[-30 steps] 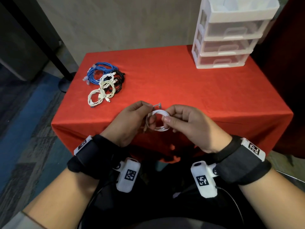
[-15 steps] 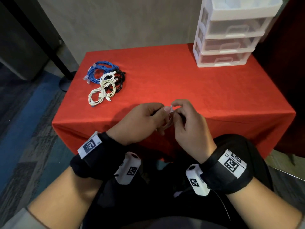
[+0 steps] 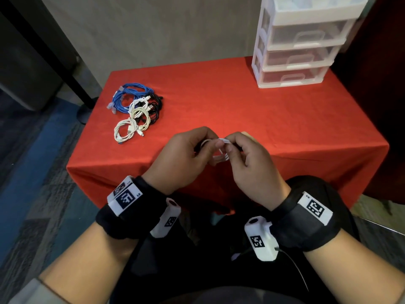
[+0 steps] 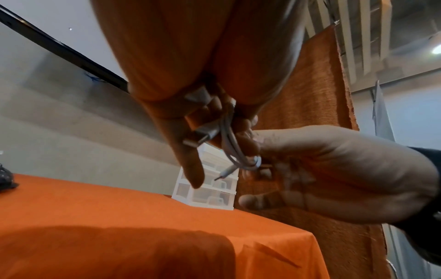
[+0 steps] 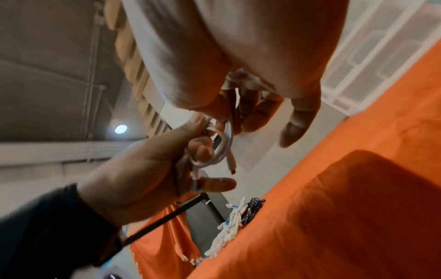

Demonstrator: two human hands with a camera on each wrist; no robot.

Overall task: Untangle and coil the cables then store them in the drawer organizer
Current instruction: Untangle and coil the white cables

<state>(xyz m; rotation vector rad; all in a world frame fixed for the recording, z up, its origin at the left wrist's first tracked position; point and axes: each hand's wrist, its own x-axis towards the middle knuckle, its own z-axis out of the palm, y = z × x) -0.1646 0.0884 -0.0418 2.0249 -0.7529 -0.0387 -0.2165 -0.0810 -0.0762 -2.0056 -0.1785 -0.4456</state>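
Note:
A small coiled white cable [image 3: 220,157] [image 4: 229,143] [image 5: 223,147] hangs between both hands just above the near edge of the red table [image 3: 241,110]. My left hand [image 3: 188,154] grips the coil with curled fingers. My right hand [image 3: 243,154] pinches the cable's end at the top of the coil. In the left wrist view a USB plug [image 4: 203,136] and a thin plug [image 4: 225,173] stick out of the coil. A heap of blue, black and white cables [image 3: 137,110] lies at the table's back left. The white drawer organizer [image 3: 302,42] stands at the back right, drawers closed.
The red cloth drapes over the table's edges. A grey wall runs behind the table, and a dark pole [image 3: 65,69] stands on the floor at the left. Blue and grey carpet [image 3: 32,172] covers the floor left of the table.
The hands have turned the coil from flat and open to view to edge-on between the fingers. The right hand has shifted from the coil's side to pinching the cable end on top.

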